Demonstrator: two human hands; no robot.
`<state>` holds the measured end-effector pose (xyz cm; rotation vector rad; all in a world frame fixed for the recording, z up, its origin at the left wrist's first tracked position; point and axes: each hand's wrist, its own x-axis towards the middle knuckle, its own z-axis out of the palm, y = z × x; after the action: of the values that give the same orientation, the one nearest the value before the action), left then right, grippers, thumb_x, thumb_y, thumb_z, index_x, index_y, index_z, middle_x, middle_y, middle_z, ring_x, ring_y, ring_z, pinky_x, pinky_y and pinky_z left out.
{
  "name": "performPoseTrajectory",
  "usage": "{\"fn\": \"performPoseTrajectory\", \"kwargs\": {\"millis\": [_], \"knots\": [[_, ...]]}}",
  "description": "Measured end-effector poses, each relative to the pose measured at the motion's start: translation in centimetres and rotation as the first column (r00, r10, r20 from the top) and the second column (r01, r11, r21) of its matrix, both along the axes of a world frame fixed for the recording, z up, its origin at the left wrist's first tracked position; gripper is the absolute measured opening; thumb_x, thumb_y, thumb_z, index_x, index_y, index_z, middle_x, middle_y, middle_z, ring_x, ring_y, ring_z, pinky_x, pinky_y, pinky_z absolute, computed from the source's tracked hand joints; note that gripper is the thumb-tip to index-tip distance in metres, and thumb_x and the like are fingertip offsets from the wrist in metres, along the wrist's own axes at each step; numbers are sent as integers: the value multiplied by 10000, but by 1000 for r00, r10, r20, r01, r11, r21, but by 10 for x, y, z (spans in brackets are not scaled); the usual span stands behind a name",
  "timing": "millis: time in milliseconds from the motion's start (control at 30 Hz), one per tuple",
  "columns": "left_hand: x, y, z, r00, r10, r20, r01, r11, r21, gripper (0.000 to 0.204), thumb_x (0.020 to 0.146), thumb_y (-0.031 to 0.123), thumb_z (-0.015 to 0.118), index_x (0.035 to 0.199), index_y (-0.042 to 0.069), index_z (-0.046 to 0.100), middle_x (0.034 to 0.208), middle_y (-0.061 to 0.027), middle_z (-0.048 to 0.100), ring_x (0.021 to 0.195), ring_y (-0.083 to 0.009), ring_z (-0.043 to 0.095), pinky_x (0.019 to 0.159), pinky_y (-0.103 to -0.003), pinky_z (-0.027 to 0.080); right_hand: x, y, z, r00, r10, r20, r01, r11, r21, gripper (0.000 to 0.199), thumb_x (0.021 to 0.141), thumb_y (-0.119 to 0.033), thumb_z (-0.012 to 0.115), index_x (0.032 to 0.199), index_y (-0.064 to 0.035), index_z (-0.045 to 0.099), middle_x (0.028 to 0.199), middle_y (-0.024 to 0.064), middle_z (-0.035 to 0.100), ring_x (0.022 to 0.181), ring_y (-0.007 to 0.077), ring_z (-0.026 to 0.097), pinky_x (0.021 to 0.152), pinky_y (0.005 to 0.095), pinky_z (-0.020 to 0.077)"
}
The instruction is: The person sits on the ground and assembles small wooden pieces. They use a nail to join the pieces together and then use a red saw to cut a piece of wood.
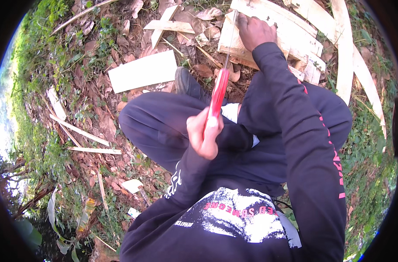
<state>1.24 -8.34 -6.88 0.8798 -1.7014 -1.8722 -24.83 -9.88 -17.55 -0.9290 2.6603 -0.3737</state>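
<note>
My left hand (205,133) is wrapped round the red handle of a handsaw (218,91). The saw's thin blade (229,48) points away from me, seen nearly edge-on, and runs along the left part of a pale wooden board (228,37). On that board, just right of the blade, my right hand (256,32) presses down with its fingers bent and its thumb side close to the blade. Whether the teeth have cut into the wood cannot be made out. More pale planks (290,26) lie under and beside the board.
My crossed legs (159,122) and a dark shoe (188,83) are close below the saw. A flat pale rectangular board (142,70) lies left on leaf-strewn ground. Thin offcuts (169,26) and narrow strips (94,150) are scattered about. Long curved-looking planks (345,56) stretch along the right.
</note>
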Motion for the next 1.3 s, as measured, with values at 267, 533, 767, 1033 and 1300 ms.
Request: {"fn": "performPoseTrajectory", "kwargs": {"millis": [267,533,767,1033,1300], "knots": [[-10,-4,-9,1000,-3,-5,3,1000,-13,386,987,234,452,1024,-108,626,578,26,433,475,-33,315,457,-226,221,-4,-6,5,999,-41,-20,42,999,26,620,1016,-470,272,986,-60,736,1022,177,713,958,361,662,885,493,402],[-77,-43,-22,997,-75,-26,74,997,-34,369,1003,221,442,694,20,469,604,22,402,514,-55,310,482,-256,232,-4,-12,1,999,6,-32,-6,1000,12,636,1012,-488,280,972,-53,742,1009,195,714,955,375,669,892,511,420],[-14,-14,-6,999,-31,-13,31,1000,-1,352,992,238,452,901,-69,597,578,35,420,498,-32,323,469,-232,221,-1,-3,6,1000,-4,-20,4,1000,20,620,1019,-471,273,986,-65,741,1000,190,716,939,378,669,906,522,412],[6,0,-9,1000,-8,-27,9,999,37,429,972,228,458,1135,-145,595,576,19,460,472,-21,323,457,-221,208,-2,-6,8,999,-51,18,50,998,32,618,1012,-475,283,969,-62,741,984,205,714,941,394,664,902,522,411],[-43,-32,-23,997,-67,-29,67,998,8,331,991,231,440,831,-34,558,604,24,430,510,-34,321,477,-227,224,-4,-4,-9,1000,-29,-2,29,999,28,633,1015,-479,276,977,-57,746,959,219,715,914,391,671,901,511,415]]}}
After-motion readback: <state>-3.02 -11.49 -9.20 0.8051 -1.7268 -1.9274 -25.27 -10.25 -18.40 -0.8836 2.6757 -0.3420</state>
